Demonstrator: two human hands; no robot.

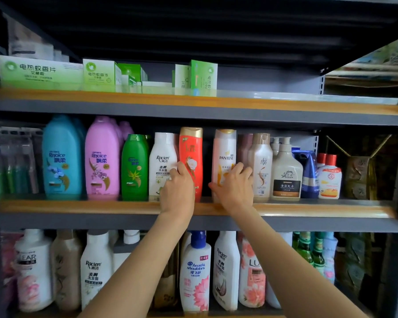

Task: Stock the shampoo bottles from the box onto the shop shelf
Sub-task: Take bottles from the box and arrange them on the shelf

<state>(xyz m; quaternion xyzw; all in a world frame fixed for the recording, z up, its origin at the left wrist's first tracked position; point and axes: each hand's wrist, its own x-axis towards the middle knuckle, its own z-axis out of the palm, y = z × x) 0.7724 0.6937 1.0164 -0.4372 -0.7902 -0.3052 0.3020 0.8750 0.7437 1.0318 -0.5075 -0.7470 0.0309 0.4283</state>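
Near the middle shelf's (124, 206) front edge, your left hand (177, 191) curls round the red bottle (191, 157) while your right hand (236, 189) grips the Pantene bottle (224, 152).

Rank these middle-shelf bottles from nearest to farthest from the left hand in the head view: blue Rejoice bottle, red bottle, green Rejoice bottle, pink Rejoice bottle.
From the left hand:
1. Red bottle, under its fingers.
2. Green Rejoice bottle, further left.
3. Pink Rejoice bottle, left again.
4. Blue Rejoice bottle, leftmost of the four.
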